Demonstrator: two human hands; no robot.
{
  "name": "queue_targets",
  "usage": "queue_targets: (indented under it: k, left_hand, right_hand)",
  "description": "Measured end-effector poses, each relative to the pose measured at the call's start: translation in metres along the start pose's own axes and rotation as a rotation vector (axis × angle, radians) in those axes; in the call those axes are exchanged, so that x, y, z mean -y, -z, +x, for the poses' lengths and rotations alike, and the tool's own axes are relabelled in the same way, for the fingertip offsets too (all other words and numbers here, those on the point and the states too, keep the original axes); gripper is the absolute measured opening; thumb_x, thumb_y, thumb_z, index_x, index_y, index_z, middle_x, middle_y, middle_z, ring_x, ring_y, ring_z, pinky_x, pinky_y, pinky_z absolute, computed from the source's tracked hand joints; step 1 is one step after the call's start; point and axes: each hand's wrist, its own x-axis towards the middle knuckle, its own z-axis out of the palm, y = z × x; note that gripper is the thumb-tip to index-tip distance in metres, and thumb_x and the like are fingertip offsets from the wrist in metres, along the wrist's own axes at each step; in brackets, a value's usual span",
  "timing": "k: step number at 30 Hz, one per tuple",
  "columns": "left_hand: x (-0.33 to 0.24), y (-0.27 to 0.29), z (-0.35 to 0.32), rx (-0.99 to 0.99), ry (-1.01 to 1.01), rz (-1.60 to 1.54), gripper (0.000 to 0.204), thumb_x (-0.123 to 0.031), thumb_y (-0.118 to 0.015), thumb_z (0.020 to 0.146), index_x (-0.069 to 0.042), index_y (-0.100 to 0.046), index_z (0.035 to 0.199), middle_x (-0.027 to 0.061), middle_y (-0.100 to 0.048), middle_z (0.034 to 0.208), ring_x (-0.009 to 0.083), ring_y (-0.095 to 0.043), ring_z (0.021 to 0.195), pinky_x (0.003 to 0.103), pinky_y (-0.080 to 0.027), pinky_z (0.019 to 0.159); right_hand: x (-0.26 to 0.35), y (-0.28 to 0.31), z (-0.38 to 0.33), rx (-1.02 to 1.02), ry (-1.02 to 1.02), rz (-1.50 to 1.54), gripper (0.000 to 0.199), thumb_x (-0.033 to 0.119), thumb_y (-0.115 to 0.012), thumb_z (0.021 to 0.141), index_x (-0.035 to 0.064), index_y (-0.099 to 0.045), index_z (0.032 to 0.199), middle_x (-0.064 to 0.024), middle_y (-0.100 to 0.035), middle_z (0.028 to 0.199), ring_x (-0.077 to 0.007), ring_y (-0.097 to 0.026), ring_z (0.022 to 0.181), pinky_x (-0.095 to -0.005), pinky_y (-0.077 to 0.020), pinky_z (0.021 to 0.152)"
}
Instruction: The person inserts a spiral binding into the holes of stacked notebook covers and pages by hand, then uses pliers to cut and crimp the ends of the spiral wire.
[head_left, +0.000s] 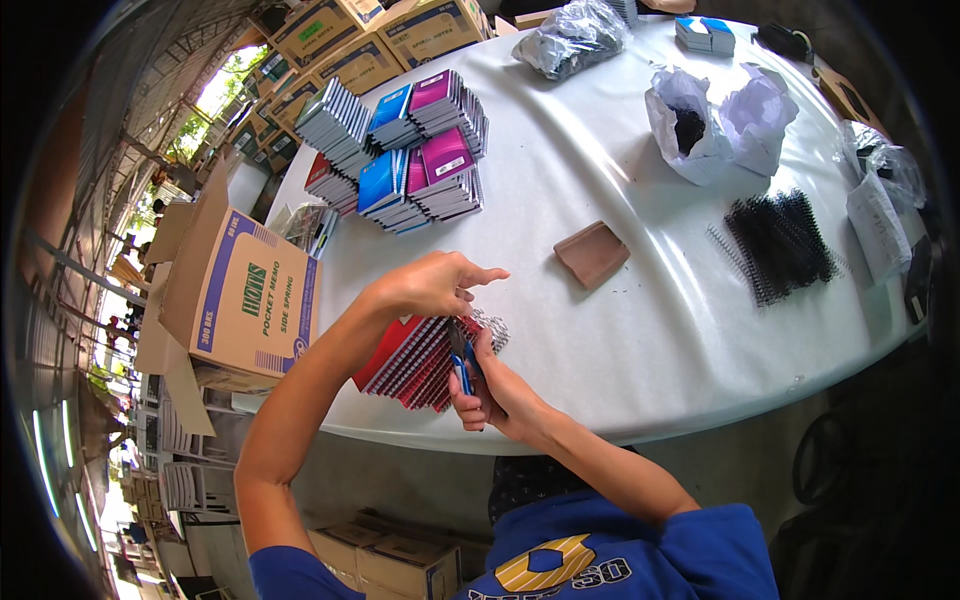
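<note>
Several red-covered spiral notebooks (400, 365) lie in a fanned row at the table's near edge, their wire bindings side by side. My right hand (492, 395) is closed around blue-handled pliers (462, 362). The pliers' dark jaws point away from me, at the notebooks' bindings. Over the far end of the row, my left hand (440, 284) has one finger stretched to the right and the others bent and apart. I see nothing held in it, though its underside is partly hidden.
Stacked notebooks (425, 180) stand far left, beside an open carton (250, 290). A brown folded piece (592, 254) lies mid-table. At right are black spiral coils (780, 245) and white bags (690, 130); a clear plastic bag (573, 40) sits at the back.
</note>
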Motion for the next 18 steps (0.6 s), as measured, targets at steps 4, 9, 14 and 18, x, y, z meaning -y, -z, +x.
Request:
queue_targets:
  k: [4, 9, 14, 18]
  left_hand:
    - [0.026, -0.007, -0.001, -0.049, -0.072, -0.051, 0.066, 0.000, -0.064, 0.077, -0.013, -0.050, 0.141, 0.0220, -0.065, 0.099, 0.0230, -0.064, 0.084, 0.035, -0.053, 0.082]
    - [0.015, -0.004, 0.000, -0.037, -0.088, -0.009, 0.070, -0.003, -0.066, 0.074, -0.013, -0.050, 0.141, 0.0283, -0.066, 0.108, 0.0266, -0.070, 0.086, 0.036, -0.055, 0.082]
    - [-0.006, -0.002, 0.005, 0.089, 0.050, 0.179, 0.070, -0.001, -0.068, 0.078, -0.014, -0.046, 0.143, 0.0245, -0.061, 0.124, 0.0313, -0.067, 0.106, 0.037, -0.054, 0.093]
    - [0.007, -0.007, 0.005, 0.066, -0.008, 0.140, 0.070, -0.002, -0.067, 0.077, -0.014, -0.045, 0.143, 0.0250, -0.063, 0.120, 0.0313, -0.068, 0.105, 0.038, -0.055, 0.091]
  right_hand:
    - [-0.015, -0.043, 0.002, -0.630, 0.137, -0.417, 0.081, 0.079, -0.020, 0.088, 0.0075, -0.056, 0.087, -0.0022, -0.056, 0.072, -0.0153, -0.057, 0.063, -0.0319, -0.0519, 0.062]
    - [-0.004, -0.018, -0.003, -0.572, 0.136, -0.392, 0.080, 0.079, -0.021, 0.088, 0.0072, -0.056, 0.087, -0.0021, -0.056, 0.072, -0.0151, -0.056, 0.062, -0.0309, -0.0513, 0.061]
    - [0.001, 0.004, -0.011, -0.297, 0.029, -0.169, 0.081, 0.079, -0.021, 0.088, 0.0062, -0.056, 0.089, -0.0028, -0.057, 0.072, -0.0153, -0.057, 0.063, -0.0291, -0.0509, 0.058]
    - [-0.015, -0.032, -0.006, -0.633, 0.107, -0.441, 0.083, 0.078, -0.019, 0.088, 0.0053, -0.058, 0.091, -0.0042, -0.060, 0.074, -0.0160, -0.060, 0.066, -0.0312, -0.0533, 0.062]
